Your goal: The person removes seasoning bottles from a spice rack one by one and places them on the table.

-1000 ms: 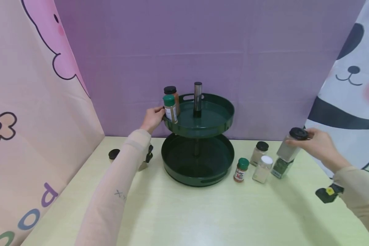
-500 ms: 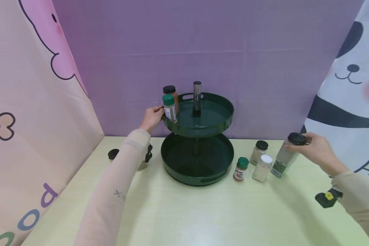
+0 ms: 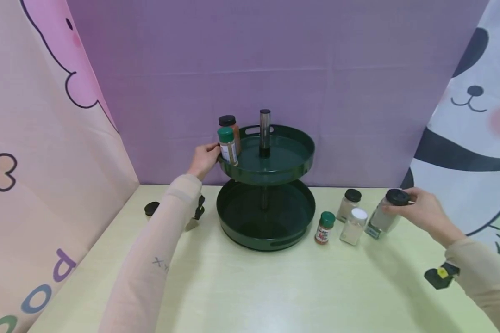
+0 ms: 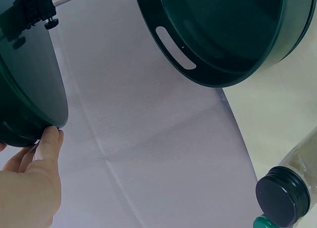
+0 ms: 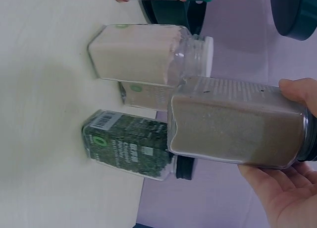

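My left hand (image 3: pixel 204 160) grips the left rim of the upper tray on a dark green two-tier rack (image 3: pixel 271 177); fingertips lie along the rim in the left wrist view. Right beside those fingers, a green-capped spice jar (image 3: pixel 228 150) and a taller black-capped orange-brown jar (image 3: pixel 237 134) stand in the upper tray. At the right, my right hand (image 3: pixel 427 215) holds a clear jar of greyish-brown powder (image 5: pixel 237 126) near its black cap. That jar overlaps a black-capped jar of green herbs (image 5: pixel 131 143) standing on the table, mostly hiding it in the head view.
Left of the held jar stand a white-capped jar (image 3: pixel 354 227), a black-capped jar (image 3: pixel 348 206) and a small green-capped jar (image 3: pixel 324 229). Behind my left sleeve, another black-capped jar (image 3: pixel 152 208) is partly hidden. A purple cloth (image 3: pixel 296 55) hangs behind the rack.
My right hand has come down with the powder jar, which now covers more of the herb jar. The left hand has kept its grip on the upper rim.
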Action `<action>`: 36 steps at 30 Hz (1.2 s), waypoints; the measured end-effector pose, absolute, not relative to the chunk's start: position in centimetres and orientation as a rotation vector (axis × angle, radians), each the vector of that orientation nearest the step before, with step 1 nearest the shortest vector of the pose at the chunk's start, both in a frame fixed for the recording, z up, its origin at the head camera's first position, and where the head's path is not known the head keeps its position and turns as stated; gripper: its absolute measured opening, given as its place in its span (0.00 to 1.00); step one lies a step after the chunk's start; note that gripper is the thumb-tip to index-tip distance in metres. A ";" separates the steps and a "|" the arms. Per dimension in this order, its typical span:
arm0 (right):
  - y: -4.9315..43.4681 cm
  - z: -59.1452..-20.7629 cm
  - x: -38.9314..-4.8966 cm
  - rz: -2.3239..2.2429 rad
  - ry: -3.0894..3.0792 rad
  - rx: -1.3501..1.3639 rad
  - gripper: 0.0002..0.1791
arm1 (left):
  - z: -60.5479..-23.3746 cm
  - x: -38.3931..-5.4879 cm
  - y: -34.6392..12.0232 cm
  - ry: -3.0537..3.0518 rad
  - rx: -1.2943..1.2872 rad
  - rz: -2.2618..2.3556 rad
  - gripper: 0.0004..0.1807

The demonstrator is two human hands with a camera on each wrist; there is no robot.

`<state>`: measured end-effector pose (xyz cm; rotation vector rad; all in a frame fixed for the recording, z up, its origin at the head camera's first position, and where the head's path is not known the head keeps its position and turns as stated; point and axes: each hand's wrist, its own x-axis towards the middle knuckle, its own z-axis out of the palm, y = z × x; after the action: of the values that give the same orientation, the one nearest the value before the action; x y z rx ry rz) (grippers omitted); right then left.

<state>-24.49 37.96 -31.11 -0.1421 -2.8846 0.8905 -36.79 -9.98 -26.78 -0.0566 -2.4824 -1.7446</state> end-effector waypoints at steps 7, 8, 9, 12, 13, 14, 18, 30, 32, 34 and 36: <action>38.1 -31.8 -24.4 0.894 -2.934 -0.176 0.48 | -26.8 -36.8 -9.9 -2.498 -0.052 -1.724 0.23; 38.1 -31.9 -24.3 0.895 -2.936 -0.179 0.49 | -26.8 -36.8 -9.9 -2.501 -0.052 -1.719 0.23; 38.2 -32.0 -24.3 0.894 -2.936 -0.177 0.49 | -26.8 -36.8 -9.9 -2.502 -0.054 -1.716 0.23; 38.2 -32.3 -24.3 0.897 -2.925 -0.173 0.47 | -26.8 -36.9 -10.0 -2.496 -0.058 -1.717 0.23; 38.2 -32.4 -24.3 0.899 -2.920 -0.171 0.47 | -26.8 -36.9 -10.0 -2.496 -0.061 -1.717 0.23; 38.2 -32.5 -24.3 0.900 -2.916 -0.169 0.46 | -26.9 -36.9 -10.0 -2.495 -0.062 -1.714 0.23; 38.2 -32.9 -24.1 0.901 -2.918 -0.177 0.45 | -26.9 -36.9 -10.0 -2.489 -0.064 -1.715 0.23; 38.4 -34.2 -23.6 0.939 -2.951 -0.250 0.47 | -26.8 -36.8 -9.8 -2.483 -0.072 -1.735 0.23; 38.4 -34.6 -23.6 0.933 -2.953 -0.249 0.48 | -26.8 -36.9 -9.9 -2.486 -0.067 -1.739 0.23; 38.4 -35.0 -23.6 0.935 -2.954 -0.235 0.48 | -26.8 -36.9 -9.9 -2.486 -0.065 -1.739 0.23; 38.4 -35.4 -23.6 0.927 -2.944 -0.223 0.47 | -26.8 -36.9 -9.9 -2.486 -0.059 -1.742 0.23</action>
<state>-23.58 38.42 -35.43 -0.2233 -2.9436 0.9271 -36.86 -9.94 -26.80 -0.0595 -2.4859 -1.7423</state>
